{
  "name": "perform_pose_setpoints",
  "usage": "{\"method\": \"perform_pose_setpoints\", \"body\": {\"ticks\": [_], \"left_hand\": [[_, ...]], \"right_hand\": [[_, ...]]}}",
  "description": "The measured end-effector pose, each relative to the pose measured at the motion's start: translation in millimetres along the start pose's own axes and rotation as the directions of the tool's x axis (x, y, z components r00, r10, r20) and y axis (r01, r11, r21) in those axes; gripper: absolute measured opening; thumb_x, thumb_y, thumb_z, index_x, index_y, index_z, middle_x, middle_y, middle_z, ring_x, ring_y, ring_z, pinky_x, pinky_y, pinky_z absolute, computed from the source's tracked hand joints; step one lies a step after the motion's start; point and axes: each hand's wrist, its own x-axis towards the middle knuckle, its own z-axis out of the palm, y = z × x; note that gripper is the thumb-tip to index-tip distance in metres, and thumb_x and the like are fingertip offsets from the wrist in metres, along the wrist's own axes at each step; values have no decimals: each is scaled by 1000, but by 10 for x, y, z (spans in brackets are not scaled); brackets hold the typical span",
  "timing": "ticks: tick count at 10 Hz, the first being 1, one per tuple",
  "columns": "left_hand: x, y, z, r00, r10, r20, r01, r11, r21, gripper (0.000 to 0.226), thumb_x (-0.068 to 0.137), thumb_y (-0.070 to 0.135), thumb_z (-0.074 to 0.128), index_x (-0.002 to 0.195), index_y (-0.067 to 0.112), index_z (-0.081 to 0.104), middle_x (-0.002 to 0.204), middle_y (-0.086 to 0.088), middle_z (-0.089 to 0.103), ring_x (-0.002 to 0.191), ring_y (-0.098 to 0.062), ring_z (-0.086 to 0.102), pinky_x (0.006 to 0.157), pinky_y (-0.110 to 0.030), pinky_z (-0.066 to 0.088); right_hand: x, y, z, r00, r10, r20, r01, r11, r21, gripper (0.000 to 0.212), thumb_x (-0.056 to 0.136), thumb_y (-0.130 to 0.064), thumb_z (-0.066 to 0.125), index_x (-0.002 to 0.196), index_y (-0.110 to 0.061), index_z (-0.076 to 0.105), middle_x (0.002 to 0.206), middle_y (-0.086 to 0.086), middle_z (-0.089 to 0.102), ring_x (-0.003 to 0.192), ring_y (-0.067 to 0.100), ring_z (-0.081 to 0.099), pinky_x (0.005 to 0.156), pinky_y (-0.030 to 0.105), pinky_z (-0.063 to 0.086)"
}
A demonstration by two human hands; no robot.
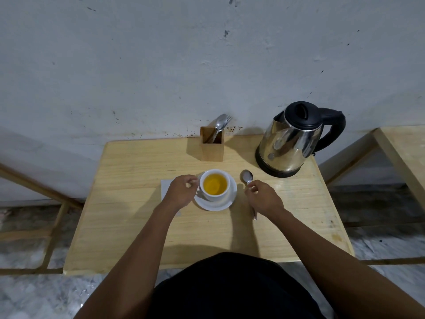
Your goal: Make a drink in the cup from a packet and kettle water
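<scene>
The wooden desk (142,217) fills the view against a scuffed wall (161,54). At its far right stands the steel kettle (291,143), lid down, black handle turned right. Left of it, a wooden holder (211,147) with cutlery (220,125) poking out. Centre, the white cup (215,185) sits on its saucer (226,201), full of yellow drink. The left hand (181,192) is curled at the cup's left side, fingers closed on the handle there, over a white paper (166,187). The right hand (263,198) pinches a spoon (247,176) by the stem, bowl just right of the saucer, low over the desk.
</scene>
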Motion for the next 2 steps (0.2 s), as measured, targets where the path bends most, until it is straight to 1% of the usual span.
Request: {"method": "perform_pose_setpoints", "body": {"ticks": [1,2], "left_hand": [[59,137,-109,998,56,-7,-55,995,84,31,92,21,51,120,12,62,124,-9,60,115,-23,54,90,-26,39],[96,326,-180,996,86,-17,-85,993,77,30,92,25,53,119,16,63,124,-7,61,109,-22,57,89,-28,43]], "right_hand": [[45,-152,-60,996,-84,-30,85,996,24,26,90,-36,54,110,-21,64,112,-1,66,99,20,63,85,37,51],[96,-322,-125,986,-160,-52,163,985,50,32,91,-37,52,116,-20,63,120,1,64,103,19,62,89,38,51]]}}
